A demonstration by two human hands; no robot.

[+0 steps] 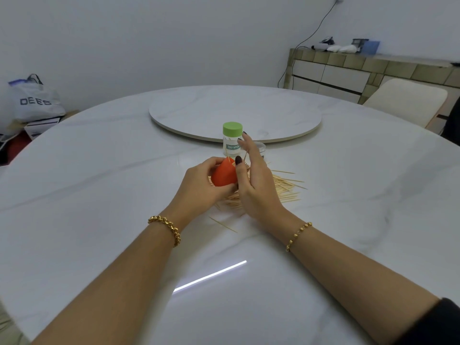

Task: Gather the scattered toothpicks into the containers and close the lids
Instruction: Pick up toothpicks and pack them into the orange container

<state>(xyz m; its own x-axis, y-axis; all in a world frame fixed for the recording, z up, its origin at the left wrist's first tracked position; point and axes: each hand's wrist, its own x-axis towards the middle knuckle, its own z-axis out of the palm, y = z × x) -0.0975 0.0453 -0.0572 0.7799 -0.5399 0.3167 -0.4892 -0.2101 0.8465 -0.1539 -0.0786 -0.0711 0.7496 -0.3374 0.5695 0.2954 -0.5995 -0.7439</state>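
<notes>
hands: two, left hand, right hand
bracelets: two, left bracelet, right bracelet
containers: three, orange container, green-lidded jar, clear container half hidden
toothpicks: loose pile, too many to count
turntable: one
chair: one
shopping bag: one

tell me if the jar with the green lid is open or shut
Shut. The green lid sits flat on top of the clear toothpick jar, which stands upright on the table.
</notes>
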